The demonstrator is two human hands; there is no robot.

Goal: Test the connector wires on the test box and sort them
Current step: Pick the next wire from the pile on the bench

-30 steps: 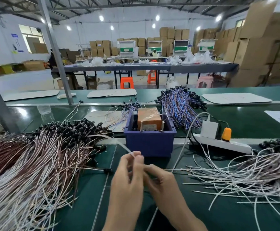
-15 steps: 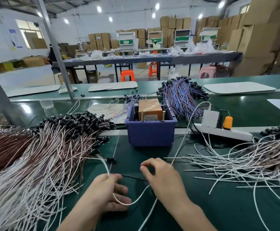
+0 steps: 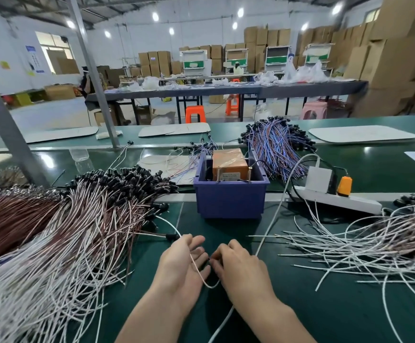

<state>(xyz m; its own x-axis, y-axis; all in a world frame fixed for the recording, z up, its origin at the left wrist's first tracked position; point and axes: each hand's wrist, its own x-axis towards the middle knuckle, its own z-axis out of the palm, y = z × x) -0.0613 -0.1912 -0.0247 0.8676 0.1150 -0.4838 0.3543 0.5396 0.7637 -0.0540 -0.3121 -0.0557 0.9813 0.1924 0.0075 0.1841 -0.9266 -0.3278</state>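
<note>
Both hands low at centre of the dark green bench mat [image 3: 300, 305], in front of the test station, well short of it.

Left hand [image 3: 181, 263]: fingers straight and relaxed, nothing clasped. One thin white connector wire [image 3: 196, 268] lay across its palm and sagged in a loop between the hands.

Right hand [image 3: 241, 266]: fingers curled, apparently pinching that wire's near end. The fingertips themselves were mostly hidden.

The wire's far end ran up-left toward the big heap of pinkish-white wires with black plugs [image 3: 82, 219].

Orange tape-wrapped test box [image 3: 230, 164] sat in the blue plastic bin [image 3: 228, 206]. Loose white wires [image 3: 374, 246] were spread at right.

Judgement: step was readying one wire for the box. Draw it clear of the heap, keep the pinch near the tip, and guide the slack with the left hand.
</note>
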